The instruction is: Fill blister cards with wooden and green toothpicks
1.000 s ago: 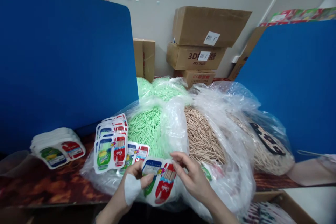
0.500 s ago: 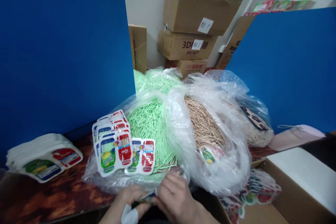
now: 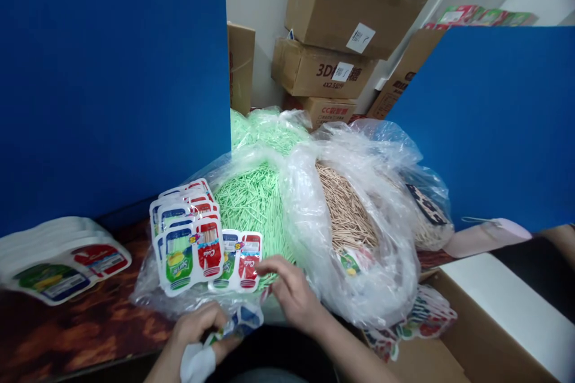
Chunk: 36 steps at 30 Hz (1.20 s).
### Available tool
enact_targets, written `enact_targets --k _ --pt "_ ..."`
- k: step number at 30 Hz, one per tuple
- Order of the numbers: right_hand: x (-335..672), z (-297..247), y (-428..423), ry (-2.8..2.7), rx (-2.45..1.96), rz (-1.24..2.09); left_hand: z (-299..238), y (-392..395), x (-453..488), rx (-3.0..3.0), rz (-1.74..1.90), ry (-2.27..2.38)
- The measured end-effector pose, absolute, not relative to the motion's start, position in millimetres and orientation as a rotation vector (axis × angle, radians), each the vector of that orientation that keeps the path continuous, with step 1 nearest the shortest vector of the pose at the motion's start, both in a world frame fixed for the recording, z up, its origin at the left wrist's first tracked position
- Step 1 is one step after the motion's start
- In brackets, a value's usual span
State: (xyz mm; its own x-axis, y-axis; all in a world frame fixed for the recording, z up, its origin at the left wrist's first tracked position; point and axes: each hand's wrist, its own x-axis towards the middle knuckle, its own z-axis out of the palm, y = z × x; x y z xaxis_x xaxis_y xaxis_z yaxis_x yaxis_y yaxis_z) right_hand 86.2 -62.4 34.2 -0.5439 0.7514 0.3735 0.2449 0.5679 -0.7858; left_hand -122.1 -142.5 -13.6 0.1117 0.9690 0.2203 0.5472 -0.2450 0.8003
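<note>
My left hand [image 3: 202, 329] is closed round a small printed pouch [image 3: 246, 318] with a clear and blue end sticking out past the fingers. Something white [image 3: 196, 364], like tape or tissue, is at the base of that hand. My right hand [image 3: 291, 296] is off the pouch, fingers apart and reaching forward beside a flat Sprite-and-Cola twin packet [image 3: 249, 263]. I cannot tell whether its fingertips touch that packet. Further left lies an overlapping pile of the same packets [image 3: 184, 251], resting on a clear plastic bag of green sticks [image 3: 251, 209].
A second bag holds brown sticks [image 3: 345, 209]. Blank-edged packets [image 3: 58, 263] are stacked at left. An open carton [image 3: 480, 335] with printed packets stands at lower right. Blue partitions [image 3: 112, 72] flank both sides, and cardboard boxes [image 3: 350, 6] are stacked behind.
My hands have come apart: the right has lifted away forward and its fingers have spread. My left hand has moved slightly left, still holding the pouch. The view has shifted a little.
</note>
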Motion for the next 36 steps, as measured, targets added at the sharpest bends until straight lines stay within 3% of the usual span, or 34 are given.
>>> enact_targets --k 3,8,15,23,36 --pt "99.0 11.9 -28.4 -2.058 -1.041 0.924 -14.8 -141.0 -121.5 1.737 1.032 1.477" --pt "153.5 -1.0 9.4 -2.255 -1.344 0.611 -21.4 -141.2 -117.7 1.66 1.074 1.399" --pt "181.1 2.6 9.6 -3.053 -1.476 0.116 -27.5 -136.8 -107.1 1.552 1.086 1.397" --pt "187.0 -8.4 9.2 -3.227 -1.61 0.05 -20.1 -137.7 -104.4 1.475 1.073 1.45" --pt "178.3 -15.9 5.3 -3.046 -1.897 0.054 3.4 -123.1 -101.5 1.439 0.926 1.359"
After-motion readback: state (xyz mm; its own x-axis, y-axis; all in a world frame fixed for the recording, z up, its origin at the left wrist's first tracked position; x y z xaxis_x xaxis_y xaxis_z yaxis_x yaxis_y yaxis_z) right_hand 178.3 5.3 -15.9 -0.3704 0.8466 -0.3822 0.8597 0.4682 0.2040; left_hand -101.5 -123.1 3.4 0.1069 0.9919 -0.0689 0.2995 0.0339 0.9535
